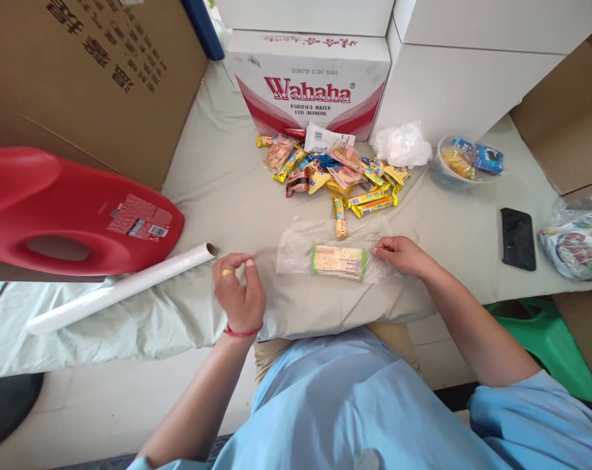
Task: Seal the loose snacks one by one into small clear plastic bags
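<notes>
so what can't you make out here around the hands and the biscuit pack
Head view:
- left hand: a small yellow thing sits at its fingertips, too small to name; the curled fingers hide the grip.
- right hand: it is on the clear bag, but pinching or pressing is unclear.
- biscuit pack: the print is too small to read.
- printed bag: cut off by the right edge.
- red container: cut off by the left edge.

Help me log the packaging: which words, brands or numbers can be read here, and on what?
"Wahaha": front of the white and red carton.
"PURIFIED WATER FOR DRINKING": same carton, beneath the brand.
Code line above the brand: too small to be sure.
Brown carton: Chinese characters, upside down, unread.
Red jug label, biscuit pack in the clear bag, snack wrappers: blurred.
</notes>
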Demonstrator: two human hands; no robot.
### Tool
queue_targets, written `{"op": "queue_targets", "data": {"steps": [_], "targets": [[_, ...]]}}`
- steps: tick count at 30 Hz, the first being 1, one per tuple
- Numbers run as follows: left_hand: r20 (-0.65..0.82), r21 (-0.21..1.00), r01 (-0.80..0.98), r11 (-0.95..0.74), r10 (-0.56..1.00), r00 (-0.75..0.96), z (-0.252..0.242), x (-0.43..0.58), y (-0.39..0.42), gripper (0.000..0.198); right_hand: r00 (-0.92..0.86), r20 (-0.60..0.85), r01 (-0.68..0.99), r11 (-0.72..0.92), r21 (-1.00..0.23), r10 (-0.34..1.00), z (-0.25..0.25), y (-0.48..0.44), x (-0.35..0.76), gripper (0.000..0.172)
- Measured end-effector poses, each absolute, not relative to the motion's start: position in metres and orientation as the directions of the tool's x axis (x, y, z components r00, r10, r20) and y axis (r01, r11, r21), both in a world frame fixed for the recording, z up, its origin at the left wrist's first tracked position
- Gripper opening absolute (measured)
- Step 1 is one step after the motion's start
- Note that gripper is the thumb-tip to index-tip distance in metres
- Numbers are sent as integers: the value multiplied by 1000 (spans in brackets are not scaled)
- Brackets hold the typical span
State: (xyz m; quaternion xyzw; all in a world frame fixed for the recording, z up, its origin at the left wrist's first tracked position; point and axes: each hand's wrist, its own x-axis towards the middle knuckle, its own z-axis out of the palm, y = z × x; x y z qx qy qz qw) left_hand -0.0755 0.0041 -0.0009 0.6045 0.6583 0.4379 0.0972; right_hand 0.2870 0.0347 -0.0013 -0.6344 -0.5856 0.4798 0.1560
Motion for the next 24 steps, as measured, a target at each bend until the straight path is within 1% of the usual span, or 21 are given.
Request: {"op": "queue_targets", "data": {"steps": [1, 2, 3, 4, 5, 6, 8, 10, 11, 13, 14, 15, 16, 18, 20, 21, 23, 24], "targets": [[494, 627, 752, -204, 850, -181, 2, -72, -4, 19, -146, -426, 600, -262, -755, 893, -2, 35, 287, 42], [544, 555, 769, -318, 838, -46, 5, -67, -12, 15, -148, -425, 604, -258, -754, 893, -3, 35, 286, 42], [542, 490, 751, -443, 829, 136, 7, -60, -18, 15, -153, -423, 605, -254, -755, 893, -3, 34, 287, 42], [501, 446, 709, -546, 809, 308, 9, -51, -22, 18, -159, -420, 604, -248, -757, 894, -4, 34, 287, 43], [440, 421, 669, -613, 782, 440, 11, -42, -23, 24, -167, -418, 606, -242, -758, 893, -3, 35, 288, 43], [376, 411, 651, -638, 769, 517, 12, -32, -21, 31, -181, -420, 612, -232, -756, 889, -2, 36, 290, 44], [271, 410, 686, -601, 798, 538, 12, -12, -9, 40, -225, -428, 656, -190, -731, 875, 5, 40, 294, 46], [204, 400, 714, -575, 815, 542, 11, 3, 7, 41, -226, -383, 737, -100, -668, 896, 15, 50, 298, 47], [181, 388, 723, -571, 817, 548, 10, 9, 14, 40, -204, -315, 777, -42, -627, 927, 21, 56, 298, 46], [147, 355, 738, -574, 814, 562, 7, 15, 22, 37, -173, -114, 828, 82, -554, 978, 31, 71, 293, 44], [137, 339, 744, -575, 813, 566, 6, 17, 24, 37, -189, -26, 833, 146, -533, 982, 34, 79, 288, 41], [132, 326, 749, -577, 812, 568, 5, 18, 24, 36, -231, 27, 826, 211, -522, 973, 36, 87, 282, 39], [132, 313, 754, -578, 812, 568, 4, 18, 23, 36, -290, 39, 814, 268, -516, 956, 37, 94, 274, 37], [137, 290, 761, -580, 813, 567, 4, 19, 21, 36, -381, -24, 803, 317, -505, 924, 35, 105, 258, 35], [140, 270, 769, -579, 814, 563, 4, 19, 19, 36, -372, -128, 827, 266, -495, 919, 32, 113, 244, 35], [140, 264, 773, -577, 816, 561, 4, 19, 18, 35, -354, -169, 833, 228, -504, 920, 30, 115, 240, 32], [138, 261, 777, -573, 819, 557, 4, 20, 17, 34, -336, -203, 812, 174, -557, 920, 31, 115, 235, 21], [139, 260, 779, -570, 821, 554, 4, 20, 16, 33, -348, -189, 786, 176, -593, 918, 32, 113, 234, 16]]}}
